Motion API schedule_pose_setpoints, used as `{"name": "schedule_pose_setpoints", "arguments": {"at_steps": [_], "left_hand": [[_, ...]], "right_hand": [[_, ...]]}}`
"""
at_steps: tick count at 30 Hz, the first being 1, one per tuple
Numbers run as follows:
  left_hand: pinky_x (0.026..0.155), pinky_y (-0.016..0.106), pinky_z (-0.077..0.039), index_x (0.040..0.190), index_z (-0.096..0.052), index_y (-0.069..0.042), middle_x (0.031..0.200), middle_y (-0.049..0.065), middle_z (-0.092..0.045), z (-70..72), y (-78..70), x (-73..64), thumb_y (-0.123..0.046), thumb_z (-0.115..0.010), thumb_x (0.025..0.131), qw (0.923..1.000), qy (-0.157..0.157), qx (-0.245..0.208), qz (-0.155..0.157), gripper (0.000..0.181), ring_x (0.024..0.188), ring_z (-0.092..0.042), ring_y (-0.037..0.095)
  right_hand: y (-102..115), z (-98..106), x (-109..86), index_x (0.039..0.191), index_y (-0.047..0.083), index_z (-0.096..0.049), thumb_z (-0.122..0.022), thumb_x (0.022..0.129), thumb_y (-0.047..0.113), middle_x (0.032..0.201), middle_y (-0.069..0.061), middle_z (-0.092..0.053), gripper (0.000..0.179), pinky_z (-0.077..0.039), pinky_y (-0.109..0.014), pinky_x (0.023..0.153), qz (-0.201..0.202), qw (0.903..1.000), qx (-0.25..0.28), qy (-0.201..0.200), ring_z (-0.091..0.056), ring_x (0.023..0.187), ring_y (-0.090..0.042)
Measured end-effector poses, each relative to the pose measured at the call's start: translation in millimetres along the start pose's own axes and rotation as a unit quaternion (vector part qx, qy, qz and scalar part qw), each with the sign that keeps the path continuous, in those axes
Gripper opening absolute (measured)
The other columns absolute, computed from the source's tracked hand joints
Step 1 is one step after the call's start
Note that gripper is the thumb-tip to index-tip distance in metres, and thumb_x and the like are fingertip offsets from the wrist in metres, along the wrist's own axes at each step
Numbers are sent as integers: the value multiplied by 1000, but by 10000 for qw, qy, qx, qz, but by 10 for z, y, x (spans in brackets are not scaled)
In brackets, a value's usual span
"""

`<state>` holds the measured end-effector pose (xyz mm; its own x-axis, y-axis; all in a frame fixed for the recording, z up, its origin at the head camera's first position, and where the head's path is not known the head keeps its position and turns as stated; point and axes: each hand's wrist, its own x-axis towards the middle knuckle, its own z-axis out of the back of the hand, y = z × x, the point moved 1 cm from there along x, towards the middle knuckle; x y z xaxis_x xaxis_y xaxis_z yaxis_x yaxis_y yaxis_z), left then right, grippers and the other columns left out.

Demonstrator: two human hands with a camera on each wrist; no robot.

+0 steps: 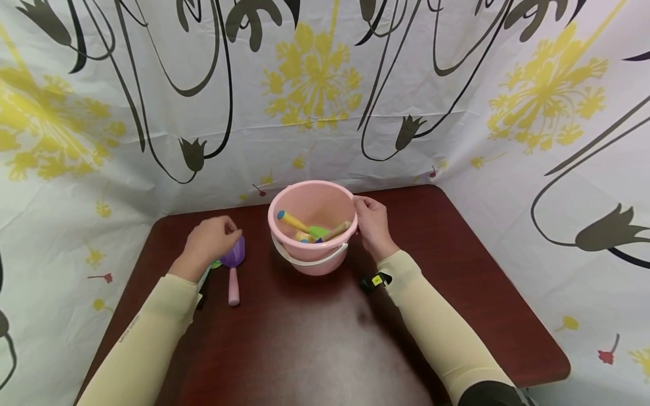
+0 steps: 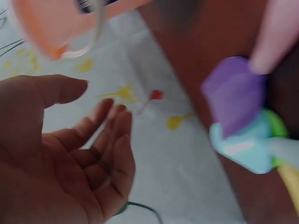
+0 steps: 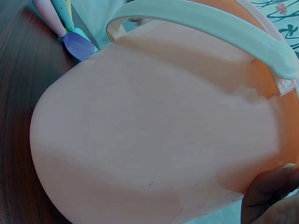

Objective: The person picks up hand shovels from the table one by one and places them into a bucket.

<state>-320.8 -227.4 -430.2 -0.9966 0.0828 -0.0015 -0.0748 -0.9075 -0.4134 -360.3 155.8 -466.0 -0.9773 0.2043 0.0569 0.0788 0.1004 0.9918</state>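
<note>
A pink bucket (image 1: 319, 196) with a white handle (image 3: 201, 21) is at the middle of the table. My right hand (image 1: 373, 224) pinches its rim on the right side, thumb and fingers showing in the right wrist view. Inside lie a yellow stick with a blue end (image 1: 293, 220), a green piece (image 1: 318, 232) and a tan handle (image 1: 336, 230). My left hand (image 1: 210, 241) hovers by a purple scoop (image 1: 235, 255) with a pink handle. Its fingers are loosely bent and hold nothing in the left wrist view. Beside the scoop is a light blue shovel (image 2: 245, 145).
The dark red-brown table (image 1: 304, 349) has rounded corners. A white patterned sheet (image 1: 315, 152) surrounds its back and sides. Something green (image 2: 276, 123) and a yellow handle (image 2: 290, 184) lie near the light blue shovel, partly hidden by the left arm in the head view.
</note>
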Motion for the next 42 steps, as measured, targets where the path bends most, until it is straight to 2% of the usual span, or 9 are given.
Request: {"name": "schedule_pose_setpoints", "arguments": {"at_steps": [4,6,9,11,12,20,27,36,42], "left_hand": [[63,42,-44,85,-63,-10,79,6,-59,-221,161,-114,-35,-60,102,9988,172,306,339,30,73,-54,25],[62,45,-46,80,-57,-11,79,9,-58,-313,212,-165,-34,-59,101,9976,249,445,472,32,72,-53,27],[67,54,-54,87,-65,-4,92,21,-70,-437,272,-224,-37,-59,103,9960,302,552,641,37,78,-62,35],[78,63,-57,104,-71,2,114,30,-73,-498,304,-248,-40,-60,104,9951,368,567,723,43,91,-68,43],[80,65,-57,108,-72,3,116,31,-73,-526,320,-257,-40,-60,104,9949,393,562,745,45,93,-69,44],[73,57,-55,106,-72,2,102,23,-74,-658,362,-315,-42,-65,104,9901,755,428,1101,44,84,-66,37],[67,53,-54,96,-68,0,89,16,-70,-752,377,-389,-45,-66,104,9907,567,382,1175,46,79,-64,35],[68,51,-55,115,-68,7,100,22,-72,-821,392,-423,-44,-73,101,9866,661,466,1414,54,83,-65,34],[72,53,-56,123,-65,10,103,23,-71,-844,427,-432,-40,-73,102,9857,761,408,1449,56,85,-65,36]], "right_hand": [[2,-4,-3,125,1,-78,-62,111,23,79,-7,-67,30,-46,-23,44,5,10000,-55,-13,-57,47,-10],[5,-6,-1,125,1,-78,-62,111,23,79,-6,-67,30,-46,-23,44,-3,10000,-48,-20,-57,47,-9],[12,-8,2,125,1,-78,-62,111,22,77,-5,-66,30,-45,-23,43,-17,10000,7,-27,-57,46,-9],[15,-9,4,125,0,-78,-62,110,21,76,-4,-66,30,-45,-23,43,-31,10000,30,-18,-57,46,-9],[17,-10,1,125,1,-78,-62,110,21,76,-3,-66,29,-45,-23,43,-27,10000,22,-15,-57,46,-9],[7,-1,-6,126,2,-78,-62,110,22,81,-6,-68,29,-45,-23,43,-94,10000,3,-12,-57,47,-10],[8,7,5,126,1,-77,-63,110,23,81,-6,-69,30,-46,-24,43,-83,10000,44,-17,-57,47,-10],[7,-5,8,123,0,-78,-62,110,22,75,-3,-66,29,-45,-24,42,-72,9999,76,-58,-56,46,-9],[13,-15,4,122,1,-78,-62,110,22,75,-3,-66,29,-45,-24,42,-106,9999,61,-54,-56,46,-9]]}}
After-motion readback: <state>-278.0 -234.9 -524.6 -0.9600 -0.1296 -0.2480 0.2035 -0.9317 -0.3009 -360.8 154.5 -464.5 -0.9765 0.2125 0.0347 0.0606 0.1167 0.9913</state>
